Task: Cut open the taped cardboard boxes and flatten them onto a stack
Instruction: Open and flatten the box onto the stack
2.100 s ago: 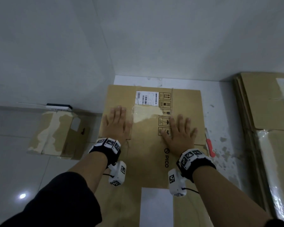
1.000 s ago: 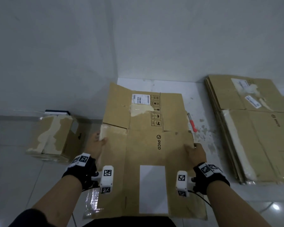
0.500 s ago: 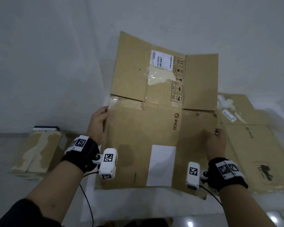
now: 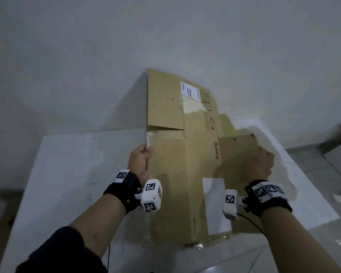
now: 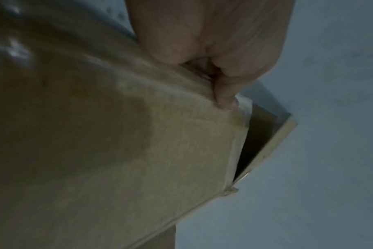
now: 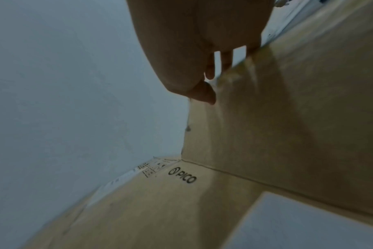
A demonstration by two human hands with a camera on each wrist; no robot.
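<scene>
Two-handed carry: left hand pinching flattened box edge, right hand gripping opposite edge; w/ panels folding, could slip or buckle.

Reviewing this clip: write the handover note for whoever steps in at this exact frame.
Left hand: grips the left edge of the flattened box, thumb on the front.
Right hand: holds the box's right edge, fingers behind it.
Box: cut open, folded flat, held upright off the white floor panel.
Stack: not visible now.
Left: lay this box on the stack, then the next taped box.
</scene>
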